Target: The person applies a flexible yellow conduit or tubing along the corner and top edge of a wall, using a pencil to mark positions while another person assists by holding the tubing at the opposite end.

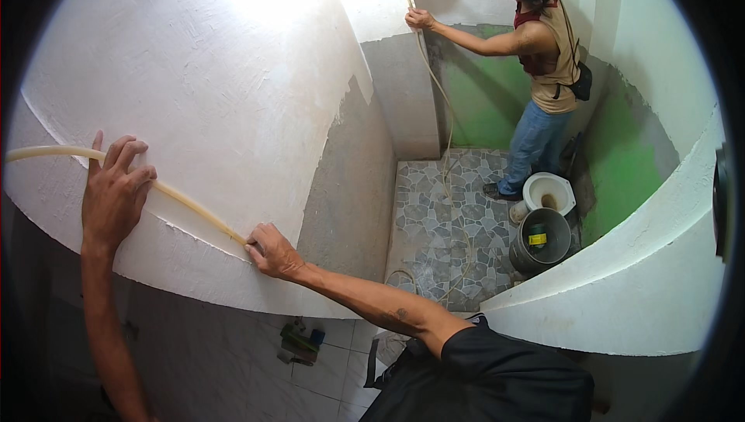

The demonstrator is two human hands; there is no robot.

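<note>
I judge the pale yellow hose [195, 208] light, springy, perhaps slick; a pinch at two spots should steady it without kinking. It lies left, along the white wall [217, 282], long axis slanting from far left to near right. My left hand's [116, 189] fingers curl around it; my right hand's [275, 251] pinch it.

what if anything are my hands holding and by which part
The right hand grips a yellowish hose at the right end of its visible stretch. The left hand lies over it farther left; whether it grips cannot be told.
</note>
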